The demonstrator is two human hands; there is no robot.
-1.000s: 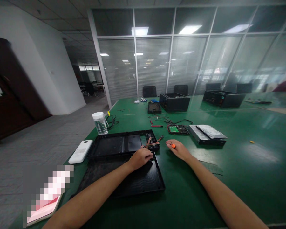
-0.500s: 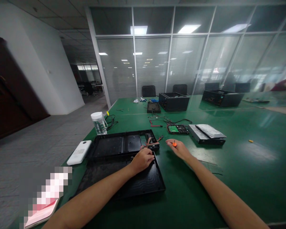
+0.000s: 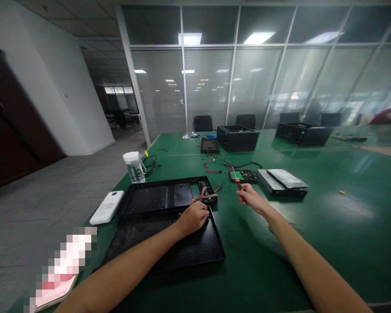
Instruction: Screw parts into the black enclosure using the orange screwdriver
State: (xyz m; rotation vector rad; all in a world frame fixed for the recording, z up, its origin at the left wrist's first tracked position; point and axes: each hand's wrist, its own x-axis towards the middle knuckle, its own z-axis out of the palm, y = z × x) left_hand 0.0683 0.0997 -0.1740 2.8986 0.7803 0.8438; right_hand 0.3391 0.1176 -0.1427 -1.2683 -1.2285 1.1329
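My right hand [image 3: 251, 199] is closed around the handle of a screwdriver [image 3: 237, 181], its orange-red collar showing and its thin metal shaft pointing up and away. Behind the shaft lies a hard drive [image 3: 246, 176] with a green circuit board. Over the upper right corner of a shallow black panel [image 3: 179, 250], my left hand [image 3: 193, 219] has its fingers pinched together; whatever is between them is hidden. A second black panel [image 3: 150, 201] lies just beyond, touching or overlapping the first, with a striped ribbon of wires [image 3: 204, 193] at its right end.
A water bottle [image 3: 134, 168] and a white phone-like device [image 3: 107, 208] stand left of the panels. At right is an optical drive [image 3: 282, 188] with a silver slab on top. Black computer cases [image 3: 237, 139] sit farther back. A person's sleeve [image 3: 386, 116] shows far right.
My right hand has lifted slightly and turned, swinging the screwdriver so its shaft now points away from me. My left hand stays at the panel's corner.
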